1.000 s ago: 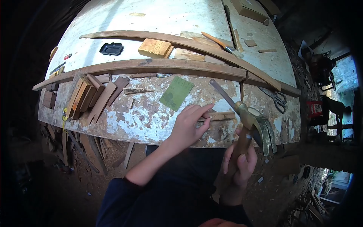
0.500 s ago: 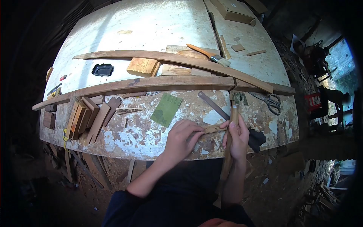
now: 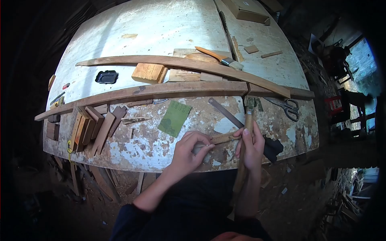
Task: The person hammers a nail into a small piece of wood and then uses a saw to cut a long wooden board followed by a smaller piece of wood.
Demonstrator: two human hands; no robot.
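My right hand (image 3: pixel 251 150) is wrapped round the wooden handle of a hammer (image 3: pixel 249 118), whose metal head lies at the far end, close to the long beam. A small strip of wood (image 3: pixel 224 137) spans the gap between my hands, its right end at my right fingers. My left hand (image 3: pixel 188 152) is closed in a pinch just below the strip's left end; what sits between thumb and forefinger is too small to make out. Behind the strip lies a flat dark metal bar (image 3: pixel 227 113). A green sheet of sandpaper (image 3: pixel 174 118) rests left of it.
Two long curved wooden pieces (image 3: pixel 161 89) cross the worn table (image 3: pixel 132 154). Scissors (image 3: pixel 287 107) and a dark cloth (image 3: pixel 273 149) lie on the right. Several wood offcuts (image 3: pixel 86 124) stand at left. Farther back are a paintbrush (image 3: pixel 217 55), a wood block (image 3: pixel 148 73) and a black tray (image 3: pixel 106 77).
My left hand has shifted slightly left and down, its pinch now lower than the strip. The right hand still grips the hammer in nearly the same place.
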